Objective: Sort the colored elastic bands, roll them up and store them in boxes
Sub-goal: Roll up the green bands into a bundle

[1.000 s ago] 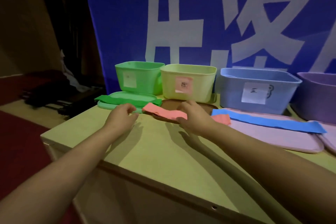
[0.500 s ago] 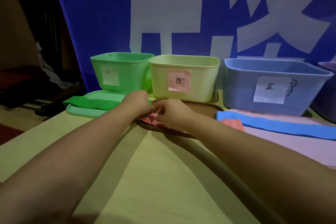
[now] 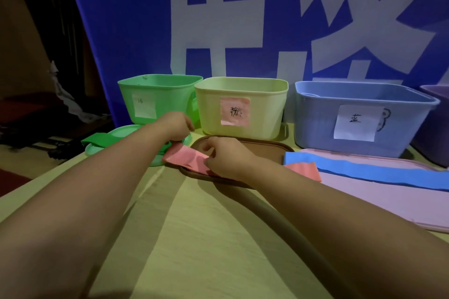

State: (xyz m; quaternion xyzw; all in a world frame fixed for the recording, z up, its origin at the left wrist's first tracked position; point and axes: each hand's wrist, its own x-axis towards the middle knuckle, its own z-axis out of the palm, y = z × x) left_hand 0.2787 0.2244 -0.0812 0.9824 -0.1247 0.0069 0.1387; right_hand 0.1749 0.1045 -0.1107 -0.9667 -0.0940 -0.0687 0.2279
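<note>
Bare tabletop [image 3: 218, 250] nearside; boxes [image 3: 240, 107] walling the far edge.

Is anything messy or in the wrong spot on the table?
Nothing is spilled or broken. The pale yellow plastic box wears a pink label, so colour and label mismatch. The blue elastic band sprawls over the pink lid, unrolled. Both the left hand and right hand pinch the pink elastic band.

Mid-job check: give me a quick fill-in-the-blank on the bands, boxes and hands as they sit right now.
1. Both hands are on the ____ band, which lies across the brown lid.
2. The blue band lies on the ____ lid.
3. The box with the pink label stands between the green box and the ____ box.

Missing words: pink; pink; blue
</note>
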